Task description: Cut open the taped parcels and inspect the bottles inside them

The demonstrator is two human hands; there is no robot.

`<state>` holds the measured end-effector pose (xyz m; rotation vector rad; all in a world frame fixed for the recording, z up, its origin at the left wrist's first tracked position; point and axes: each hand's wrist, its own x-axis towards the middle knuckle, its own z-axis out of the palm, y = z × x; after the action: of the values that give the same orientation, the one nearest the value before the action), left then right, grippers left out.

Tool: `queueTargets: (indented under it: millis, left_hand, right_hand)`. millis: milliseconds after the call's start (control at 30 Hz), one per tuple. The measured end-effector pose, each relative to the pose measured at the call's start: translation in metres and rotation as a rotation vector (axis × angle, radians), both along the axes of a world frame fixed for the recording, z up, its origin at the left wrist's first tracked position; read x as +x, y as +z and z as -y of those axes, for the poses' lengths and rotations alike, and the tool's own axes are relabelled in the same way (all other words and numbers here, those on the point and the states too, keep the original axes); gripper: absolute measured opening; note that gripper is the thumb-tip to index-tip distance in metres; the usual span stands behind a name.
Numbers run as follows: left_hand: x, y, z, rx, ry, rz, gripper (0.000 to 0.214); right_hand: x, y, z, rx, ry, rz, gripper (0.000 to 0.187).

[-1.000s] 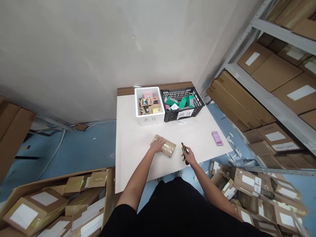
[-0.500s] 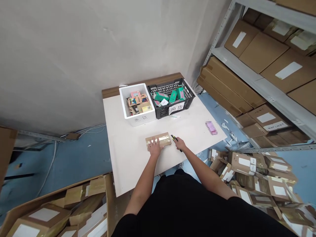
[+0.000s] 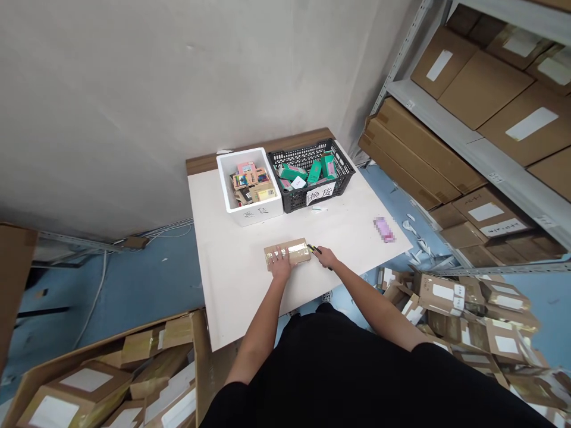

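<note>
A small flat cardboard box (image 3: 298, 251), with shiny clear tape on top, lies on the white table (image 3: 236, 285). My left hand (image 3: 281, 265) rests on its left part, fingers spread over the tape. My right hand (image 3: 327, 258) is closed around a black and yellow utility knife (image 3: 314, 249). The knife's tip is at the box's right end; whether the blade cuts in is too small to tell.
Behind the box stand a white foam bin (image 3: 250, 216) of small packages and a black plastic crate (image 3: 294, 204) of green boxes. A blurred pink item (image 3: 384, 229) lies on the right. Cartons (image 3: 446, 294) are heaped on the floor, with shelving (image 3: 464, 139) at right.
My right hand has brought the knife slightly nearer, its tip now at the box's right end. My left hand stays on the box. The view has shifted a little.
</note>
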<state>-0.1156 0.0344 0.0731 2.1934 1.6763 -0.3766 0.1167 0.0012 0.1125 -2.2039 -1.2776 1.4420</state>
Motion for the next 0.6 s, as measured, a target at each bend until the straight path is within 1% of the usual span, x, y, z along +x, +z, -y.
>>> queueTargets:
  millis: [200,300,367,400,500,533,600]
  left_hand:
    - [0.0,0.006,0.003,-0.007,0.006,0.005,0.083]
    - [0.002,0.013,0.005,0.005,0.024,-0.004,0.084]
    - [0.003,0.021,0.001,-0.003,0.032,-0.014,0.085]
    - [0.001,0.025,-0.003,-0.013,0.032,-0.011,0.084]
    - [-0.01,0.038,-0.024,0.003,0.025,0.047,0.07]
    - [-0.016,0.04,-0.031,0.013,0.024,0.065,0.066]
    - [-0.029,0.043,-0.04,-0.004,0.023,0.078,0.062]
  right_hand:
    - [-0.001,-0.003,0.023,0.007,-0.009,-0.018,0.022]
    - [0.002,-0.006,0.036,0.008,0.002,-0.034,0.023]
    - [-0.001,-0.01,0.045,0.016,-0.033,-0.05,0.026]
    - [-0.004,-0.013,0.049,0.033,-0.095,-0.048,0.027]
    - [-0.026,-0.03,0.057,0.109,-0.389,-0.016,0.029]
    - [-0.036,-0.036,0.058,0.108,-0.44,-0.014,0.028]
    - [-0.059,-0.048,0.056,0.134,-0.457,0.014,0.033]
